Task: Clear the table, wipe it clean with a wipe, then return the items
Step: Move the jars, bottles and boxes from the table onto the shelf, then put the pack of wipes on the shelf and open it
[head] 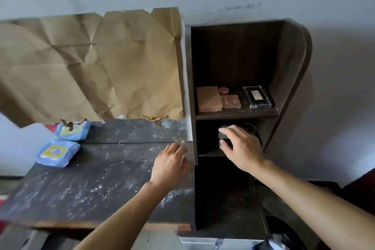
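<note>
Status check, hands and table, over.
Right hand gripping dark round object in shelf. Left hand flat on dusty table. Two wipe packs remain.

Table (91, 184): dark top, white streaks
Wipe packs (58, 153): 2, blue, far left
Left hand (170, 165): flat near shelf unit (292, 63)
Right hand (241, 147): gripping dark round object (249, 128) on lower shelf

Left of the left hand (170, 165), the dark dusty table (97, 180) carries two blue wipe packs (57, 153), while the shelf unit (235, 112) beside it holds small boxes (209, 99).
</note>
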The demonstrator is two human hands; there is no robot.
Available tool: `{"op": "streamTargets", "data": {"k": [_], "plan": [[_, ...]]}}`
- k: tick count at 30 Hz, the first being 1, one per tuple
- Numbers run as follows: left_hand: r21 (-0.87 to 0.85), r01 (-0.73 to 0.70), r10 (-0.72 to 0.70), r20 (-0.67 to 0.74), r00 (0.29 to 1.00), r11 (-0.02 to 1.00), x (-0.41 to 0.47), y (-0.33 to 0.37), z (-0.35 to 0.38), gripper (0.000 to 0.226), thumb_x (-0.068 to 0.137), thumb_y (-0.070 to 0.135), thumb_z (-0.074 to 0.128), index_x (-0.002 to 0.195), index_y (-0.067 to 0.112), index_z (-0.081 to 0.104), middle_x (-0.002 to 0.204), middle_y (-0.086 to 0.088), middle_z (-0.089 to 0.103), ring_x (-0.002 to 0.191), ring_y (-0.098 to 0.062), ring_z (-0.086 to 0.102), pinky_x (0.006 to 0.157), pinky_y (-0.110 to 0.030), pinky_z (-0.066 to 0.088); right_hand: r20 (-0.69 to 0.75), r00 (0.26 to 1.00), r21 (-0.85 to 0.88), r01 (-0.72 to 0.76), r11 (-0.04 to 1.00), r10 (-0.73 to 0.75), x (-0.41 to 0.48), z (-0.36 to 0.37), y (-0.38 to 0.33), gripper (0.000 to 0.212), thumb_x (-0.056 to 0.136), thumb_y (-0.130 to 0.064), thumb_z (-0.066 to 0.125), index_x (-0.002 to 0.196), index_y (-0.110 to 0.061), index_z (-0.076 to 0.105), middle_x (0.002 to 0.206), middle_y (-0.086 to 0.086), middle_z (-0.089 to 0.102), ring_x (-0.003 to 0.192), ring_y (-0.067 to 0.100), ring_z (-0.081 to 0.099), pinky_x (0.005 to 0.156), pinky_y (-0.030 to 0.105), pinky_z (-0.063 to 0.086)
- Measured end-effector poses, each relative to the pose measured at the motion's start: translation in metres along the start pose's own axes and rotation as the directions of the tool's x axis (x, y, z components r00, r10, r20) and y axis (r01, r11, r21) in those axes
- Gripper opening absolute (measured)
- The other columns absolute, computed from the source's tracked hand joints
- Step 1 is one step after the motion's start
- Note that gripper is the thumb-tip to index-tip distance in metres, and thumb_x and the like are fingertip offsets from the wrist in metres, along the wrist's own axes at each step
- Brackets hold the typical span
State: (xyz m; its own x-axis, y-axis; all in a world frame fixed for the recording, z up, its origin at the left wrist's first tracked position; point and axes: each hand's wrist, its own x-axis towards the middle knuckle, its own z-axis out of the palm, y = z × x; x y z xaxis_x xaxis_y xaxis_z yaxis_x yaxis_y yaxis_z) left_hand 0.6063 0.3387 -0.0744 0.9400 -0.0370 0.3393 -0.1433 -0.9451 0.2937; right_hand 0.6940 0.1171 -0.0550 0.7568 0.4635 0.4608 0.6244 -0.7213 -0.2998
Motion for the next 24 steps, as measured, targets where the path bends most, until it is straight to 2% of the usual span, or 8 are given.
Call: {"op": "streamTargets", "data": {"k": [4, 7, 10, 12, 16, 19, 24], "plan": [[0.125, 0.254, -0.27, 0.133, 0.953, 0.959, -0.084, -0.037, -0.018, 0.022, 0.085, 0.025, 0.054, 0.104, 0.017, 0.063, 0.102, -0.001, 0.061, 0.093, -0.022, 0.059, 0.07, -0.035, 0.049, 0.261, 0.964, 0.053, 0.035, 0.998, -0.048, -0.019, 0.05, -0.054, 0.033, 0.086, -0.03, 0.059, 0.118, -0.021, 0.058, 0.113, -0.006, 0.058, 0.102, 0.017, 0.06, 0.065, 0.034, 0.049], [0.168, 0.39, -0.412, 0.119, 0.904, 0.905, -0.133, -0.067, -0.043, 0.024, 0.086, 0.028, 0.054, 0.107, 0.017, 0.061, 0.104, -0.001, 0.059, 0.099, -0.022, 0.058, 0.075, -0.036, 0.048, 0.396, 0.907, 0.068, 0.128, 0.989, -0.145, -0.023, 0.076, -0.101, 0.035, 0.091, -0.036, 0.049, 0.124, -0.026, 0.051, 0.123, -0.009, 0.052, 0.102, 0.016, 0.058, 0.07, 0.03, 0.044], [0.2, 0.506, -0.531, 0.1, 0.841, 0.839, -0.175, -0.102, -0.066, 0.024, 0.086, 0.028, 0.053, 0.107, 0.018, 0.059, 0.105, 0.0, 0.056, 0.101, -0.023, 0.056, 0.077, -0.036, 0.047, 0.46, 0.864, 0.087, 0.186, 0.979, -0.205, -0.022, 0.097, -0.151, 0.036, 0.092, -0.037, 0.046, 0.127, -0.028, 0.048, 0.126, -0.009, 0.049, 0.106, 0.018, 0.056, 0.074, 0.028, 0.041], [0.206, 0.548, -0.574, 0.094, 0.813, 0.811, -0.201, -0.127, -0.079, 0.025, 0.086, 0.028, 0.052, 0.108, 0.018, 0.058, 0.107, 0.0, 0.056, 0.104, -0.023, 0.055, 0.078, -0.036, 0.047, 0.479, 0.847, 0.086, 0.217, 0.972, -0.231, -0.018, 0.113, -0.182, 0.037, 0.092, -0.038, 0.046, 0.129, -0.029, 0.047, 0.128, -0.009, 0.048, 0.107, 0.018, 0.056, 0.077, 0.029, 0.042], [0.241, 0.597, -0.628, 0.08, 0.774, 0.765, -0.247, -0.183, -0.11, 0.028, 0.088, 0.028, 0.049, 0.114, 0.019, 0.055, 0.111, 0.001, 0.054, 0.108, -0.02, 0.052, 0.079, -0.033, 0.045, 0.506, 0.83, 0.093, 0.217, 0.972, -0.234, -0.005, 0.152, -0.245, 0.037, 0.092, -0.037, 0.046, 0.129, -0.029, 0.048, 0.129, -0.011, 0.049, 0.101, 0.015, 0.058, 0.069, 0.026, 0.04], [0.227, 0.629, -0.654, 0.051, 0.755, 0.744, -0.277, -0.228, -0.134, 0.03, 0.088, 0.028, 0.048, 0.117, 0.022, 0.055, 0.113, 0.004, 0.053, 0.109, -0.016, 0.051, 0.079, -0.029, 0.044, 0.544, 0.806, 0.096, 0.216, 0.972, -0.233, 0.006, 0.187, -0.294, 0.037, 0.091, -0.037, 0.046, 0.127, -0.029, 0.048, 0.126, -0.008, 0.051, 0.098, 0.017, 0.059, 0.072, 0.03, 0.046], [0.2, 0.689, -0.71, 0.05, 0.702, 0.696, -0.316, -0.297, -0.164, 0.031, 0.084, 0.028, 0.048, 0.114, 0.024, 0.057, 0.11, 0.006, 0.055, 0.106, -0.016, 0.054, 0.08, -0.03, 0.046, 0.608, 0.76, 0.099, 0.214, 0.972, -0.23, 0.011, 0.233, -0.368, 0.037, 0.091, -0.037, 0.047, 0.127, -0.03, 0.047, 0.123, -0.006, 0.051, 0.101, 0.019, 0.058, 0.069, 0.029, 0.042]]}}
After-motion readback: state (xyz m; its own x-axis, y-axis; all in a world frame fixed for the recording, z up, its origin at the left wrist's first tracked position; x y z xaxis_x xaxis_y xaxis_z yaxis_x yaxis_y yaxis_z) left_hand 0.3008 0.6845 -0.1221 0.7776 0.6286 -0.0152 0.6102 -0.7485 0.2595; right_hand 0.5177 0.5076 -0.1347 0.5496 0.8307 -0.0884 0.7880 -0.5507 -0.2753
